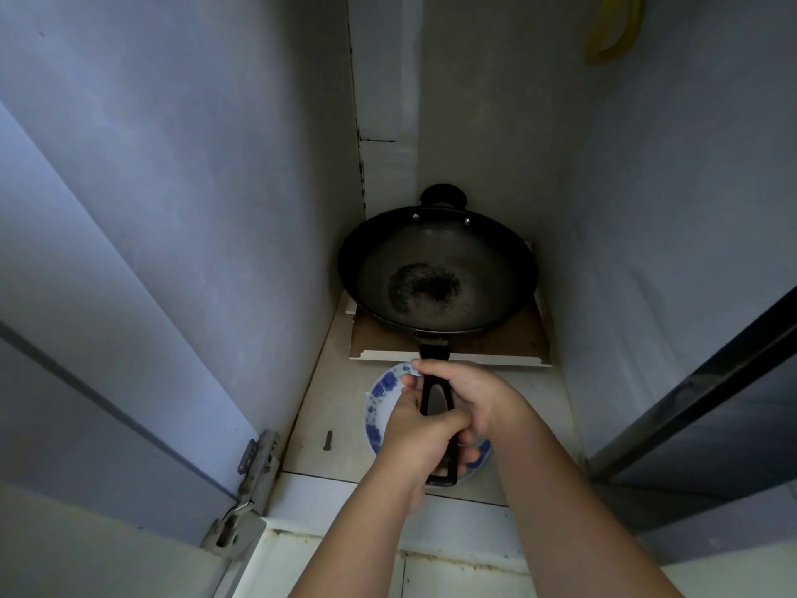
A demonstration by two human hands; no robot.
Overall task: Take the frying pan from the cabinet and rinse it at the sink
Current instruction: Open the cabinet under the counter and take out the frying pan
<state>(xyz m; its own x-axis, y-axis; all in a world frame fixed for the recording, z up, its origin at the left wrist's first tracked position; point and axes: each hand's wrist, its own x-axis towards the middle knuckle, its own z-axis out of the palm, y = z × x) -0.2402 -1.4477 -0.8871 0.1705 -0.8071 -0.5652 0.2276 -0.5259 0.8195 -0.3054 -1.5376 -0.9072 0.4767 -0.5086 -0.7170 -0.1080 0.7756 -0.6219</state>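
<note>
Both hands, the left hand and right hand, wrap fingers tight around the frying pan handle above the blue plate, ready to lift it out.

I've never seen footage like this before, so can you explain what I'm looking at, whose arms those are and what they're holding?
There is no machine here. A person wears a camera on the head, so the single picture looks forward and down along their own bare arms into an open kitchen cabinet.

Both hands close on the long black handle of a dark frying pan: the left hand nearer the handle's end, the right hand closer to the pan. It is a two-handed grip.

The pan sits at the back of the cabinet on a flat brown board. Under the hands lies a blue-and-white plate. A small dark screw or bolt lies on the cabinet floor to the left. No sink is in view.
</note>
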